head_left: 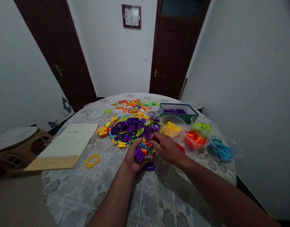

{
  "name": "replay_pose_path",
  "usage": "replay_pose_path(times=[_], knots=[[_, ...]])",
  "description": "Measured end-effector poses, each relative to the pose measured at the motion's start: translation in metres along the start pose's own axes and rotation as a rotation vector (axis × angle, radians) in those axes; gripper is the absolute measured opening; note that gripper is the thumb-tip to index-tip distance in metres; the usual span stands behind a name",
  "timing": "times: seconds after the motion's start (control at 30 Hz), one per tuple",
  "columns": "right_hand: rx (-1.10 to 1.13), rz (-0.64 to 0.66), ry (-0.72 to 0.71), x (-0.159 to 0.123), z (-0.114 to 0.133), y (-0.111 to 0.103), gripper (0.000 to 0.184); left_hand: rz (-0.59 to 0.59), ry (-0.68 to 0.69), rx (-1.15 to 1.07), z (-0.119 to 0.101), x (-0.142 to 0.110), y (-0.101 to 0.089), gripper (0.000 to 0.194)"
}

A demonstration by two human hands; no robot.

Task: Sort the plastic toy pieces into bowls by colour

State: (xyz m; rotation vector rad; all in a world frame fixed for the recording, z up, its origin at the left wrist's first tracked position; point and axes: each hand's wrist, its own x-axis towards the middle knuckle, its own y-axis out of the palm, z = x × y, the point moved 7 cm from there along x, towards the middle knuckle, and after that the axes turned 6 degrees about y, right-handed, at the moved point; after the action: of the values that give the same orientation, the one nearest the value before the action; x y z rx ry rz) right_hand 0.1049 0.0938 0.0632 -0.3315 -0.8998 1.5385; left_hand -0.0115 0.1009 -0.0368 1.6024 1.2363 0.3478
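Observation:
My left hand (pixel 133 157) is turned palm up, its fingers curled round several plastic building pieces (pixel 140 154) in purple, orange, blue and yellow. My right hand (pixel 162 145) is just right of them, thumb and fingers pinched together at the edge of the pile; whatever is between the fingertips is too small to make out. Behind both hands spreads a heap of mixed plastic pieces (pixel 128 127), mostly purple, with yellow and green ones. A loose purple piece (pixel 150 166) lies on the tablecloth below my left hand.
To the right stand clear bowls of yellow pieces (pixel 172 126), orange pieces (pixel 195 137) and blue pieces (pixel 221 149). A green box (pixel 192 118) with purple pieces stands behind. On the left lie an open notebook (pixel 69 140) and a yellow frame piece (pixel 92 160).

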Motion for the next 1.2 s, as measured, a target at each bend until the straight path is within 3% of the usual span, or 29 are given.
replay_pose_path(times=[0.13,0.23,0.33,0.47,0.53,0.6,0.8,1.2], knots=[[0.058,-0.066,0.106,-0.006,-0.008,-0.013,0.011,-0.030,0.017,-0.004,-0.002,0.000,-0.002,0.025],[0.101,-0.109,0.177,-0.016,-0.018,-0.038,0.013,-0.086,0.039,0.018,-0.003,-0.001,-0.004,0.023],[0.027,-0.259,0.243,-0.029,-0.042,-0.085,0.019,-0.098,0.051,0.029,-0.005,-0.003,-0.002,0.021],[-0.332,-0.598,0.266,-0.052,-0.086,-0.167,0.020,-0.090,0.038,0.036,-0.005,-0.004,0.000,0.022],[-0.509,-0.666,0.266,-0.061,-0.110,-0.195,0.019,-0.085,0.037,0.036,-0.005,-0.003,0.000,0.022],[-0.636,-0.666,0.288,-0.067,-0.133,-0.210,0.018,-0.086,0.038,0.041,-0.005,-0.003,-0.001,0.022],[-0.722,-0.583,0.371,-0.079,-0.176,-0.200,0.017,-0.130,0.058,0.049,-0.005,-0.002,-0.004,0.021],[-0.807,-0.546,0.349,-0.076,-0.189,-0.190,0.023,-0.160,0.050,0.058,-0.006,-0.003,-0.004,0.022]])
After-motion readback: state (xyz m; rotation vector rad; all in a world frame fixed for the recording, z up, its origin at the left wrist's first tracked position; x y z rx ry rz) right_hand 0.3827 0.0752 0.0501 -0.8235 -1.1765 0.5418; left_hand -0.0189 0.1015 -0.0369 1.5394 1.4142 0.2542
